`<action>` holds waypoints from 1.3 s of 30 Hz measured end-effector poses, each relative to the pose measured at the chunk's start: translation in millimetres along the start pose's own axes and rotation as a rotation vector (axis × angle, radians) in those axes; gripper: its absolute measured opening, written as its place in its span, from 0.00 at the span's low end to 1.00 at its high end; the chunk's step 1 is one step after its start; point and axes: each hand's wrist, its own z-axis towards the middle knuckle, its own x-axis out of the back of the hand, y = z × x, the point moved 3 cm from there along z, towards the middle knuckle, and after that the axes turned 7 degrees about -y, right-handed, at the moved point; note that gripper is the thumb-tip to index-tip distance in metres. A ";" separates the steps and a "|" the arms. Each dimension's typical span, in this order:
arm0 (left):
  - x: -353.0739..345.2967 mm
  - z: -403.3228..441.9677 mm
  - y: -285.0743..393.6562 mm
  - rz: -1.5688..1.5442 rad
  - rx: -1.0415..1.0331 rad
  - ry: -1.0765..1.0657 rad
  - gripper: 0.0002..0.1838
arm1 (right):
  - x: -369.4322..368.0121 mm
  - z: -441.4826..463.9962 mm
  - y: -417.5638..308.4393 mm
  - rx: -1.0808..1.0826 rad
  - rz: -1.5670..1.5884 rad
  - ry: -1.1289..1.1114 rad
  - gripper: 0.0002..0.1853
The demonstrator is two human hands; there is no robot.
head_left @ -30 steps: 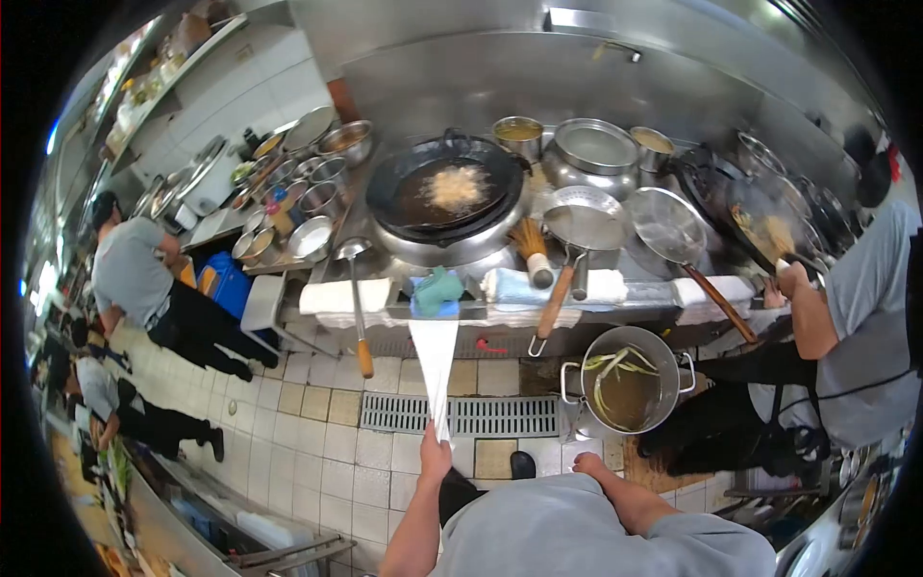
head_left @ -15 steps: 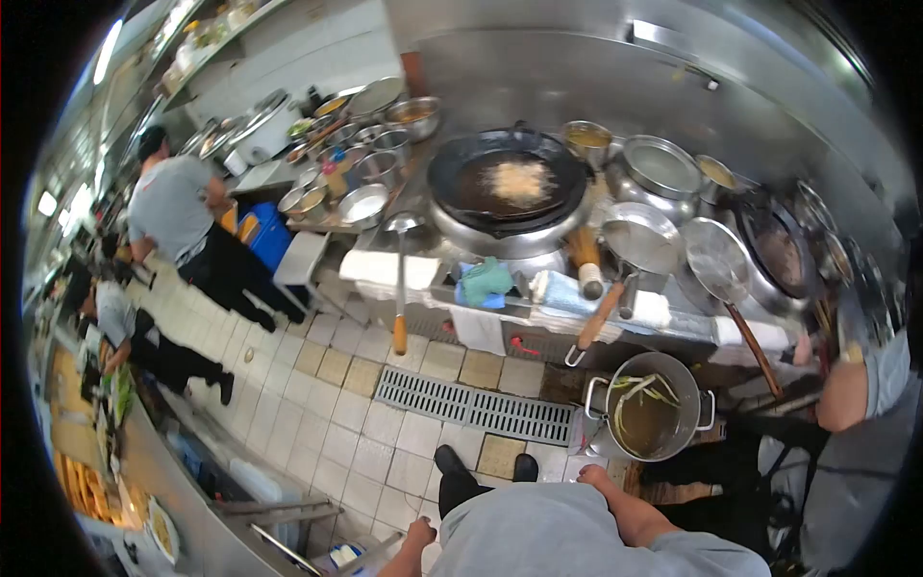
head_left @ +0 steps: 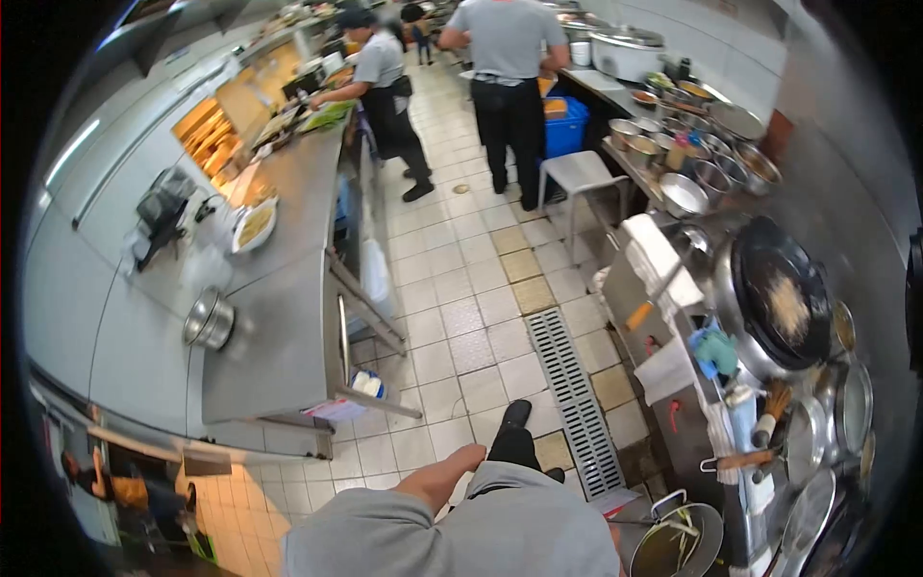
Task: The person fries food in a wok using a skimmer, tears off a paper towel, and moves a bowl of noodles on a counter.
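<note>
My left hand (head_left: 470, 456) hangs in front of my body over the tiled floor, near my dark trouser leg. Its fingers do not show clearly, and no object can be made out in it. My right hand is out of sight; only a sliver of skin shows beside my shirt at the lower edge. On that side stands a deep metal pot (head_left: 710, 548) of brownish liquid with long green-white stalks (head_left: 685, 540). Farther right, a black wok (head_left: 753, 279) on the range holds pale food (head_left: 788, 306) in dark oil. A ladle (head_left: 663, 283) with a wooden handle lies before it.
A steel counter (head_left: 279, 337) on the left bears a metal bowl (head_left: 210, 319) and a white dish of food (head_left: 255, 226). Two co-workers (head_left: 510, 67) stand up the aisle. A metal stool (head_left: 577, 171) stands on the right, and a drain grate (head_left: 577, 404) runs along the floor.
My view has swung left, so the range now lies at the right and the left counter is in full view. My right hand has gone out of view.
</note>
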 end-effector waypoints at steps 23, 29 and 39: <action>8.4 -6.9 2.2 -0.150 0.152 0.030 0.14 | 45.2 46.8 -55.3 -0.004 -0.062 -0.122 0.19; 7.6 -0.8 4.2 -0.068 0.091 0.003 0.13 | 69.5 25.1 -84.1 -0.107 0.040 -0.173 0.21; -10.4 7.2 -10.3 -0.111 0.124 0.025 0.15 | 47.9 30.9 -70.5 -0.051 0.026 -0.125 0.20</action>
